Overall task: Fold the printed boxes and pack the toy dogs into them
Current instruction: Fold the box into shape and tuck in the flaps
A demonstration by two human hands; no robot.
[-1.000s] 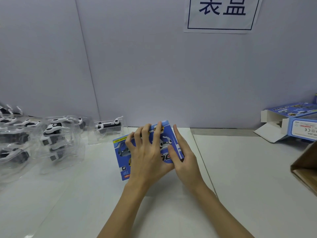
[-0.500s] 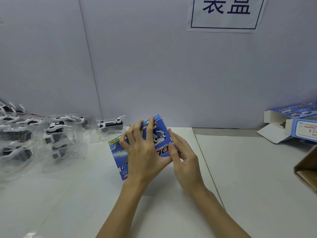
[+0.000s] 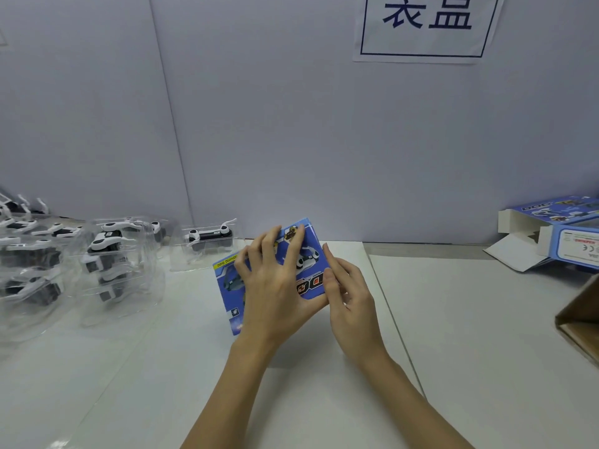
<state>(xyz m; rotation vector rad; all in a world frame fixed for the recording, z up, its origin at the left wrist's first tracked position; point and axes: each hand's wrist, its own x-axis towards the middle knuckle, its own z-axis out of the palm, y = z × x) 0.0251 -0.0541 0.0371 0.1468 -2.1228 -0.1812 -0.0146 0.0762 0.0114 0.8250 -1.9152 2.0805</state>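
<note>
A flat blue printed cardboard box [image 3: 307, 258] with toy dog pictures sits at the middle of the white desk [image 3: 453, 335], its far edge tilted up off the surface. The left hand [image 3: 275, 286] lies over the box's printed face with fingers spread, its grip pressing on the card. The right hand [image 3: 351, 294] meets the box's right edge, thumb and fingers closing on that edge in a light pinching grip. Black-and-white toy dogs in clear plastic shells [image 3: 107, 264] are heaped at the left of the desk, and one more packed toy dog [image 3: 210, 238] lies just behind the box near the grey wall. Other blue printed boxes with open white flaps [image 3: 557, 234] rest at the far right, well apart from the hands. A brown cardboard carton [image 3: 580, 315] shows at the right edge.
</note>
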